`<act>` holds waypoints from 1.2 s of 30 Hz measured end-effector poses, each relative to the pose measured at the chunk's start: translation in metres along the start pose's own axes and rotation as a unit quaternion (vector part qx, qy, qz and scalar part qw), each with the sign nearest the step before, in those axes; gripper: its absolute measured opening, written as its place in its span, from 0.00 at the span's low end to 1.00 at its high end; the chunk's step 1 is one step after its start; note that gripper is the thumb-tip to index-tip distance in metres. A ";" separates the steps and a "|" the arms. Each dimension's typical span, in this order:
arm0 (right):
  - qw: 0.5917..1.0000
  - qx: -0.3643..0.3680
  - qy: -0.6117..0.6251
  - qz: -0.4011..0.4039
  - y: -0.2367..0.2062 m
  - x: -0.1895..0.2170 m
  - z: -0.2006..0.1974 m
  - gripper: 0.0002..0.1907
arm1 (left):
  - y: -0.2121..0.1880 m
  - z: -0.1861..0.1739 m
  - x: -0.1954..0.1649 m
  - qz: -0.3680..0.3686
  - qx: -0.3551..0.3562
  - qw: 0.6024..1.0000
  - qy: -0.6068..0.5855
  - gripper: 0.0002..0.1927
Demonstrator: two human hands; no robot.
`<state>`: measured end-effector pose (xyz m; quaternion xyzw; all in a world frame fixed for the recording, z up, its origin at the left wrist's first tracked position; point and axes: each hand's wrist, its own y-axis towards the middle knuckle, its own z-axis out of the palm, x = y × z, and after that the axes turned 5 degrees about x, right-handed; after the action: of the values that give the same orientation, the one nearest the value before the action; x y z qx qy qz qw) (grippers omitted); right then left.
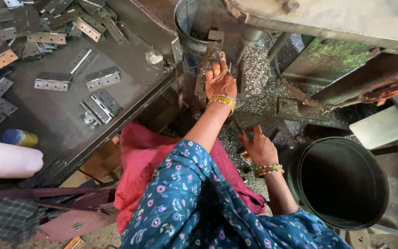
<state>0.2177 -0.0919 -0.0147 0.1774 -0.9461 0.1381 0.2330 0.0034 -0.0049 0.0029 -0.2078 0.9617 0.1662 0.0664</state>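
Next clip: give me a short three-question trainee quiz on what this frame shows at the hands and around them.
1. True or false: the left hand reaches up to a metal piece under the machine.
2. What lies scattered on the dark tray at the person's left? A) flat metal hinges B) wooden blocks C) glass jars
3. Fill in: the right hand is beside a large round dark ____.

Key
1. True. The fingers rest on the upright piece; whether they clamp it cannot be told.
2. A, the hinges, some silver and some copper-coloured.
3. Bucket; it stands to the right of that hand, which is among metal shavings.
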 end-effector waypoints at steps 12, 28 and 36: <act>0.994 0.082 -0.058 0.044 0.008 -0.034 0.029 0.22 | -0.020 -0.014 0.012 0.033 0.084 0.996 -0.022 0.26; 0.988 0.093 -0.114 -0.050 0.019 -0.055 0.045 0.28 | 0.011 0.009 0.009 0.040 0.008 0.999 0.028 0.18; 0.996 0.074 -0.043 0.023 0.014 -0.050 0.047 0.28 | 0.020 0.028 0.009 0.053 0.065 0.996 0.032 0.18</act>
<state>0.2351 -0.0819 -0.0812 0.1781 -0.9462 0.2058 0.1750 -0.0120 0.0183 -0.0189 -0.1575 0.9816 0.1001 0.0402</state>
